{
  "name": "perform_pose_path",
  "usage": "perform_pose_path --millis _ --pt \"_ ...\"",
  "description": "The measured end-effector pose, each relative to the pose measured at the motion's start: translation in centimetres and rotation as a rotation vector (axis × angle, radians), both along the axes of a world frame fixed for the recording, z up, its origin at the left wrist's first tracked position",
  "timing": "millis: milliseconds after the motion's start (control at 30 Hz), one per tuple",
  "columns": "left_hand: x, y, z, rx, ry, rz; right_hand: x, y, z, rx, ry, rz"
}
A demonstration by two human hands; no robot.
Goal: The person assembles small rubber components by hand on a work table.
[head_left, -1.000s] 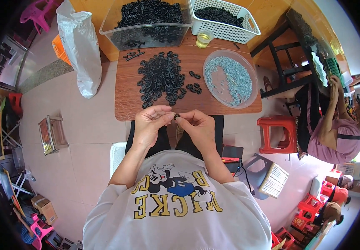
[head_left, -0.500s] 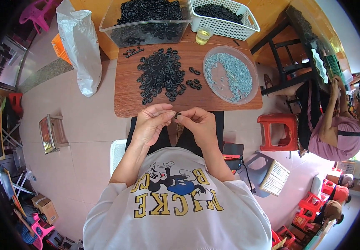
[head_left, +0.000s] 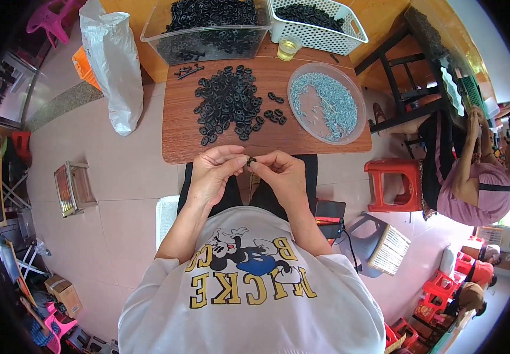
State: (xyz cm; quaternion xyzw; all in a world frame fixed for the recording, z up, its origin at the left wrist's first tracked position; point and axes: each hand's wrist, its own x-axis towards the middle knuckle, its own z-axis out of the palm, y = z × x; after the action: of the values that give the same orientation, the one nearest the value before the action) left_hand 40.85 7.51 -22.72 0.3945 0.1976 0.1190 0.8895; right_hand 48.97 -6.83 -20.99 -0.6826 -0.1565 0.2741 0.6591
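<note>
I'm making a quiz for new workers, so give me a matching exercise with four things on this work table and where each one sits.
Things:
1. round clear plastic bowl of small silvery parts
2. loose pile of small black plastic rings
3. white perforated plastic basket
4. single small black ring

Places:
A. pinched between the left hand and right hand
B. middle of the brown wooden board
C. right end of the board
D. beyond the board, far right

Pairs: 1-C, 2-B, 3-D, 4-A
</note>
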Motion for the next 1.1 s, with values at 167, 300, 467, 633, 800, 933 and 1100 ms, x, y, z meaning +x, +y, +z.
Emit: perform_pose_path --millis 167,300,467,633,800,933,1100 --pt "-0.1 0.0 -0.1 -0.032 0.006 0.009 -0.1 0.0 -0.1 0.028 0.012 -0.008" --pt "-0.3 0.0 -0.1 -0.025 0.002 0.005 -0.2 -0.1 -0.1 0.011 0.006 -0.013" --pt "-0.5 -0.2 0.0 0.002 0.006 0.014 -0.4 -0.2 -0.1 -0.015 -0.035 -0.005" --pt "-0.6 -0.5 0.2 0.12 0.022 0.015 -0.7 -0.4 0.1 -0.034 -0.072 -0.014" --pt "-0.9 -0.6 -0.1 0.146 0.019 -0.024 -1.3 -0.3 -0.5 -0.03 -0.16 -0.03" --pt "-0.8 -0.6 -1.0 0.054 0.009 -0.003 -1.2 0.3 -1.5 -0.01 -0.106 -0.051" --pt "-1.2 -1.0 -1.9 0.006 0.069 0.06 -1.6 0.4 -1.9 -0.015 -0.102 -0.066"
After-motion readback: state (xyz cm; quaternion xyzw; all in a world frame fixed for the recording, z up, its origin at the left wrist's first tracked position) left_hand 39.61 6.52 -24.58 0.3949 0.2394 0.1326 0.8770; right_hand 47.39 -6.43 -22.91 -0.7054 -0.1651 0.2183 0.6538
